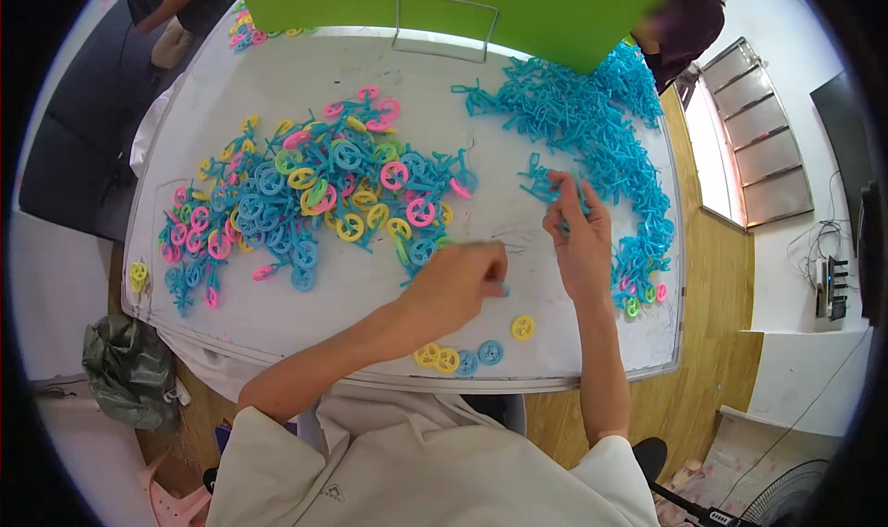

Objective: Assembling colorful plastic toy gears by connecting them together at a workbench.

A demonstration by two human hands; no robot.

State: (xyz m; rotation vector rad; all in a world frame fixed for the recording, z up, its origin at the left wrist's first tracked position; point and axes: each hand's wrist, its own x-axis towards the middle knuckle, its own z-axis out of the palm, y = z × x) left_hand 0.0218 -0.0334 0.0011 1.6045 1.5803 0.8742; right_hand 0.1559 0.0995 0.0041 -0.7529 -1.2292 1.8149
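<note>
My left hand [455, 282] is over the near middle of the table, its fingers curled inward. A bit of blue shows at its fingertips, too small to name. To its right, my right hand [580, 235] pinches a small blue plastic piece, mostly hidden by the fingers. Several loose blue plastic pieces [536, 183] lie just beyond those fingertips. Beneath and in front of my left hand are small spoked wheels: a yellow wheel [523, 327], a blue wheel [490, 352] and more beside them near the table's edge.
A heap of blue, pink and yellow wheels on blue stems [305, 189] covers the table's left. Blue plastic pieces [592, 111] are piled along the right. A green panel [435, 9] with a wire handle [444, 57] stands at the back. Other people sit at both far corners.
</note>
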